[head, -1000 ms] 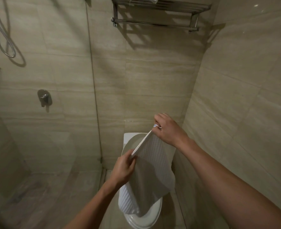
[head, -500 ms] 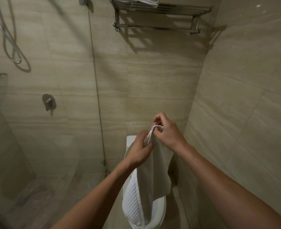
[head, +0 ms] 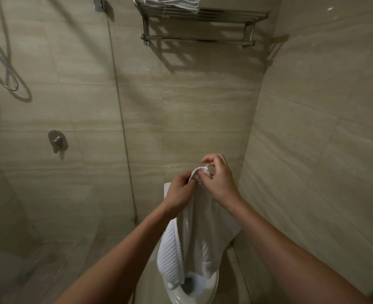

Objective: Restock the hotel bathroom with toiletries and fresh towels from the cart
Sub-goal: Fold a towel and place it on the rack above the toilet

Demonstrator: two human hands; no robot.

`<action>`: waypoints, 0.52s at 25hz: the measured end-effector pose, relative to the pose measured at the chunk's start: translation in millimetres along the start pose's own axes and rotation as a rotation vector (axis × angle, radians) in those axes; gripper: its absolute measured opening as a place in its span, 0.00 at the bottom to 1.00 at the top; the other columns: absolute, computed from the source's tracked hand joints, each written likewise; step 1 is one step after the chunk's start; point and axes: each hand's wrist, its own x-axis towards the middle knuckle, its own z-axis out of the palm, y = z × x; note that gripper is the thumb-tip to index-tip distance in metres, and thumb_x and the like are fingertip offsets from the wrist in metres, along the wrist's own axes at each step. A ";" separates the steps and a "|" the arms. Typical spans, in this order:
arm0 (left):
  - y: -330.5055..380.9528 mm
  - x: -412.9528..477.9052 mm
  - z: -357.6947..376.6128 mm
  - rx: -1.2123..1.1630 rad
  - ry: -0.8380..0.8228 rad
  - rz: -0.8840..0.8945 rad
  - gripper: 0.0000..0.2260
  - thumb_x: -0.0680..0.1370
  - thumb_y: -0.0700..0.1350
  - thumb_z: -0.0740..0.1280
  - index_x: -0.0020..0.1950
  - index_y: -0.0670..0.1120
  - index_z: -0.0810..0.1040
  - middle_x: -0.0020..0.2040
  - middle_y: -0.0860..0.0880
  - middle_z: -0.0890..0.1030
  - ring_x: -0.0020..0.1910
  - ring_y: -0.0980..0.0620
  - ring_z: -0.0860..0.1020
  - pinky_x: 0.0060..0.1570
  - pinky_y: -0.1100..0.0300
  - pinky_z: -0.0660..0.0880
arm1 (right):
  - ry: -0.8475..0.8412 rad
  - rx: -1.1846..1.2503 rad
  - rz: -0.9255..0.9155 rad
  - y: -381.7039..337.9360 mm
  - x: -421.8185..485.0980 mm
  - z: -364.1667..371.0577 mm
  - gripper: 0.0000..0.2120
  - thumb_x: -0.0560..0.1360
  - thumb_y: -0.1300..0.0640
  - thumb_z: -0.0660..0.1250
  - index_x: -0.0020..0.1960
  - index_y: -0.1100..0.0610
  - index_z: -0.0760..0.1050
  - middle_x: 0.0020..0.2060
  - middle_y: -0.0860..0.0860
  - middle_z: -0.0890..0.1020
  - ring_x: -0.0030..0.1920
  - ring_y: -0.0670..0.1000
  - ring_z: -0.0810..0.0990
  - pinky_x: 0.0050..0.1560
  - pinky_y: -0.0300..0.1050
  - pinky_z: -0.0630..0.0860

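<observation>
Both hands, left hand [head: 177, 190] and right hand [head: 219, 183], pinched the white towel [head: 199, 238] together. If a grip slipped, it might drop onto the toilet [head: 194, 291].

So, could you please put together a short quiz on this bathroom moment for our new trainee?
1. True or false: the hanging towel is held by one hand only.
2. Where does the folded towel lie? A) on the wall rack B) on the shower floor C) over the shower hose
3. Fill in: the lower end of the hanging towel droops over the ______.

Key
1. False: the left hand and the right hand both pinch its top edge, close together.
2. A, on the rack's top shelf; its lower bar is bare.
3. Toilet, right below the hands.
</observation>
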 end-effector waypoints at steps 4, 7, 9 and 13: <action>1.1 -0.6 4.9 -0.018 0.059 -0.006 0.15 0.79 0.39 0.59 0.53 0.50 0.85 0.45 0.51 0.85 0.44 0.58 0.79 0.47 0.58 0.74 | 0.088 0.080 0.114 7.0 -2.4 1.6 0.09 0.71 0.66 0.76 0.47 0.60 0.77 0.56 0.52 0.75 0.59 0.52 0.77 0.58 0.46 0.76; 1.8 -0.8 9.3 -0.036 0.044 -0.006 0.13 0.80 0.43 0.60 0.52 0.49 0.85 0.45 0.47 0.85 0.43 0.55 0.78 0.45 0.56 0.74 | 0.179 0.107 0.139 9.7 -9.7 3.0 0.11 0.71 0.64 0.77 0.43 0.54 0.75 0.48 0.49 0.77 0.49 0.49 0.79 0.52 0.43 0.77; 3.6 -2.3 9.6 -0.102 0.012 -0.023 0.12 0.80 0.48 0.63 0.51 0.49 0.86 0.44 0.48 0.85 0.43 0.55 0.80 0.43 0.59 0.75 | 0.158 0.129 0.172 10.1 -12.9 3.7 0.11 0.72 0.61 0.76 0.41 0.51 0.74 0.40 0.45 0.79 0.43 0.45 0.79 0.46 0.39 0.75; 1.7 1.8 6.5 -0.212 0.037 -0.162 0.16 0.79 0.53 0.60 0.51 0.50 0.86 0.48 0.46 0.87 0.50 0.50 0.84 0.50 0.50 0.81 | 0.069 0.229 0.253 7.1 -16.7 7.1 0.09 0.75 0.62 0.73 0.42 0.56 0.73 0.40 0.46 0.84 0.43 0.42 0.82 0.45 0.39 0.77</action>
